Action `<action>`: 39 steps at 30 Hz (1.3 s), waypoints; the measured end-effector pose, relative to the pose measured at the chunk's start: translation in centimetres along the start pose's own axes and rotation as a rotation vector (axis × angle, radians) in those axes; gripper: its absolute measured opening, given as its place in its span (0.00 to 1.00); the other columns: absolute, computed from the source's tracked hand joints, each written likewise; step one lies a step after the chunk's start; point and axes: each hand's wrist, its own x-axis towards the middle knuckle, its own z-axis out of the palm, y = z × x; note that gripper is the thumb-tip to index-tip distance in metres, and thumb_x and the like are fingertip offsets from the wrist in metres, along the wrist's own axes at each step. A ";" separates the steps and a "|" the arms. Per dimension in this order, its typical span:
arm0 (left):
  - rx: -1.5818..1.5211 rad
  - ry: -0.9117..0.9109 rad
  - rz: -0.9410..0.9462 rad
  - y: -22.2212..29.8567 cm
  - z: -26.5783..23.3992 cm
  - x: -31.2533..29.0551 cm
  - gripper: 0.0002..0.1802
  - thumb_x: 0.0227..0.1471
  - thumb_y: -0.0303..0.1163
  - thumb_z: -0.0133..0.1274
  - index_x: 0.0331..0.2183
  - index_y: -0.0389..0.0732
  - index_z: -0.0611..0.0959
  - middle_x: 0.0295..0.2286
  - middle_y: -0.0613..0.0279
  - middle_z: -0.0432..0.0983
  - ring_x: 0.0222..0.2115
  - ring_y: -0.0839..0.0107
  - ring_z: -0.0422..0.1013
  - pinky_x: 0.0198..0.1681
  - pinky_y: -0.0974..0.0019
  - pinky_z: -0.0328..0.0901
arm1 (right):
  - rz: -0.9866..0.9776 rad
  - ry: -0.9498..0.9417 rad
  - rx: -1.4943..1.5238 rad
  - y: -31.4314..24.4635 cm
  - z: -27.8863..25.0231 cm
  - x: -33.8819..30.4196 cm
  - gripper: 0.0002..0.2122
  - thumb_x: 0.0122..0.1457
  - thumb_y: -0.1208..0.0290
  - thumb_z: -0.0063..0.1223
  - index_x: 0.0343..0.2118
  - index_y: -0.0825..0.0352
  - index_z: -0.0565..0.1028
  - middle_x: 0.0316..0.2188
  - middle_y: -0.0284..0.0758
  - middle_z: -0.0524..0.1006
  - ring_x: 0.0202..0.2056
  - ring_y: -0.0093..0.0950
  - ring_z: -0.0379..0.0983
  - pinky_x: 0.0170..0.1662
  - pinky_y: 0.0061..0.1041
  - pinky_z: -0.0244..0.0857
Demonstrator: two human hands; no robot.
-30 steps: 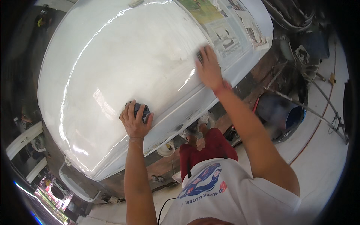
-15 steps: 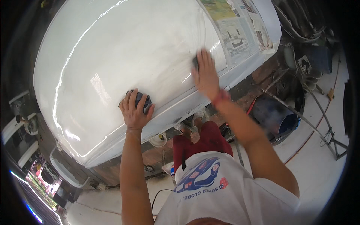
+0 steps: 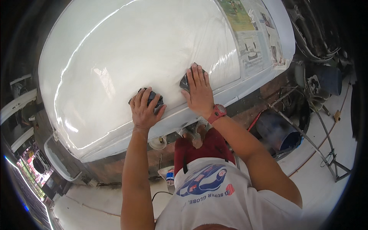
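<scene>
1. The step in hand looks like rubbing over the glossy white curved panel [image 3: 126, 65], which fills the upper left and centre of the frame; both hands appear to be applied to its surface near the lower edge.
2. The left hand [image 3: 145, 105], left of centre, holds a crumpled dark pad [image 3: 160, 101] against the panel. Its fingers curve over the pad, slightly parted, with the thumb out to the side.
3. The right hand [image 3: 200, 94], near the centre, lies over a smooth dark pad [image 3: 185, 82]. Its fingers are nearly straight and close together, holding the pad beneath them; part of it sticks out on the thumb side. How hard either hand presses, I cannot tell.
4. A further stroke would seem to call for keeping the pads flat to the curve, with even pressure, and off the newspaper sheets [image 3: 253, 48] covering the panel at the upper right.
5. Compared with half a second ago, the right hand has shifted left, away from the newspaper and closer to the left hand. It now looks sharp instead of blurred, and the red wristwatch [image 3: 219, 111] shows clearly. The left hand keeps roughly its place on the panel, while the whole view has turned slightly.
</scene>
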 end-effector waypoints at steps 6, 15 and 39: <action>0.004 -0.007 0.002 0.7 0.5 1.3 0.26 0.48 0.53 0.72 0.48 0.58 0.88 0.61 0.60 0.74 0.62 0.51 0.68 0.64 0.41 0.59 | -0.022 0.218 -0.178 11.0 -1.0 17.5 0.33 0.75 0.49 0.42 0.72 0.73 0.63 0.75 0.54 0.59 0.75 0.50 0.55 0.77 0.48 0.46; -0.001 -0.043 -0.049 -0.3 -0.1 -0.4 0.28 0.46 0.50 0.73 0.50 0.57 0.87 0.62 0.57 0.72 0.63 0.49 0.66 0.65 0.40 0.57 | -0.255 -0.162 0.029 0.0 -0.4 4.2 0.33 0.72 0.52 0.51 0.73 0.69 0.63 0.77 0.49 0.56 0.78 0.48 0.49 0.78 0.52 0.42; -0.004 -0.039 -0.052 -0.2 0.3 0.3 0.28 0.46 0.53 0.73 0.49 0.59 0.88 0.61 0.60 0.74 0.61 0.52 0.68 0.64 0.42 0.59 | -0.304 -0.104 -0.003 -6.6 5.7 24.9 0.32 0.73 0.51 0.46 0.70 0.73 0.65 0.72 0.50 0.65 0.74 0.47 0.56 0.75 0.48 0.50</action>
